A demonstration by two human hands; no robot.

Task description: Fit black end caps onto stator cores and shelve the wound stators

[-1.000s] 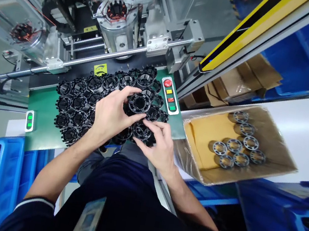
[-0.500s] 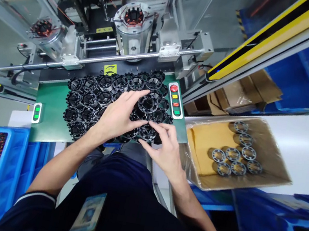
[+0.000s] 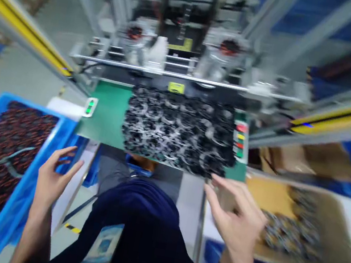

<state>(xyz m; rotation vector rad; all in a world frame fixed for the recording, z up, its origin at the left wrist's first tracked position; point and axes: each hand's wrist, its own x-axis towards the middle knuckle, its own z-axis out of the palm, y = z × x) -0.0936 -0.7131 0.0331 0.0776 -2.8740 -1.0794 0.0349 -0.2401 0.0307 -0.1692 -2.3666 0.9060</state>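
Note:
My left hand is off the table to the left, thumb and fingers spread with nothing between them. It hovers beside the blue crate of copper-wound parts. My right hand is at the table's front right edge, its fingers stretched out and holding nothing that I can see. Its fingertips are close to the nearest corner of a packed block of black ring-shaped cores; blur hides whether they touch. These cores stand in rows on the green tabletop.
Behind the table is a machine with two metal fixtures and a long rail. Button panels sit at the left and right. A cardboard box with metallic rings stands at the right. Yellow-edged posts flank the table.
Both hands have come away from the black cores, the left out over the crate side, the right back to the front corner. The view has swung left and is blurred.

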